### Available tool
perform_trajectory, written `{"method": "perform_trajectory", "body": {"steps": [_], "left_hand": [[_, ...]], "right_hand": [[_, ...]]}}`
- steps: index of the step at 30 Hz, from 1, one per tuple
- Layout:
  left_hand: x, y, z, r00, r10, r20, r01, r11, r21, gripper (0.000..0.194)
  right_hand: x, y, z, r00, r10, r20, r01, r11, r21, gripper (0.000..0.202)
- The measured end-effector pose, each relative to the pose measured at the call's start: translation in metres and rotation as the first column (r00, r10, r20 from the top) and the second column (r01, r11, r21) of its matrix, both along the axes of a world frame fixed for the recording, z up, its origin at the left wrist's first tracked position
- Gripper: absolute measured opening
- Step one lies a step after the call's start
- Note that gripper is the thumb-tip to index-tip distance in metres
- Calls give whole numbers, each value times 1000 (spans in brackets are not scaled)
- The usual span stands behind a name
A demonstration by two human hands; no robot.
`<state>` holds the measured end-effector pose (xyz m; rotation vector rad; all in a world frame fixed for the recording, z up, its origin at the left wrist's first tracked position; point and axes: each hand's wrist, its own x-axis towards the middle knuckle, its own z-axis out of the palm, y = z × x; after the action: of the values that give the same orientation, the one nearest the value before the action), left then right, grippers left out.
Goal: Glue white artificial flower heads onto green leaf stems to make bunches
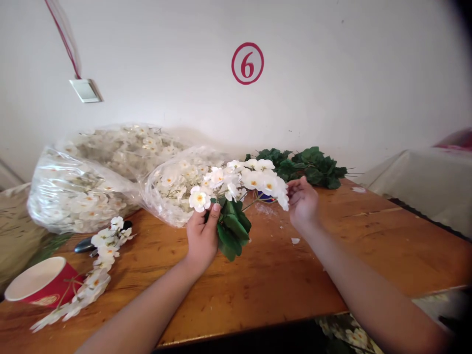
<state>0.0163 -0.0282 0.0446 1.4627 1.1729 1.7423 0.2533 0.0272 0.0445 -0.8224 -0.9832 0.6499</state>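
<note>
My left hand (203, 235) is closed around the base of an artificial white flower spray (254, 183), thumb on top. Broad green leaves (232, 231) hang below that grip. The blossoms have yellow centres and arch over to the right. At the spray's right end is my right hand (303, 204), its fingers loosely bent and apart, by the outermost petals; whether they touch is hard to make out. Another white flower spray (105, 255) leans against a red paper cup (47, 282) at the left.
Clear plastic bags of white flowers (84, 196) fill the back left of the wooden table (221, 305). Bunches of dark green leaves (313, 164) lie at the back right. A dark rounded object (84, 245) sits behind the cup. More flowers (354, 334) show below the table's front edge.
</note>
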Motion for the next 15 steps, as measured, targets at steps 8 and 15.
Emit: {"method": "perform_trajectory", "body": {"steps": [8, 15], "left_hand": [[7, -9, -3, 989, -86, 123, 85, 996, 15, 26], [8, -2, -6, 946, -237, 219, 266, 957, -112, 28]], "right_hand": [[-36, -24, -5, 456, 865, 212, -769, 502, -395, 44], [-55, -30, -19, 702, 688, 185, -608, 714, -347, 32]]}}
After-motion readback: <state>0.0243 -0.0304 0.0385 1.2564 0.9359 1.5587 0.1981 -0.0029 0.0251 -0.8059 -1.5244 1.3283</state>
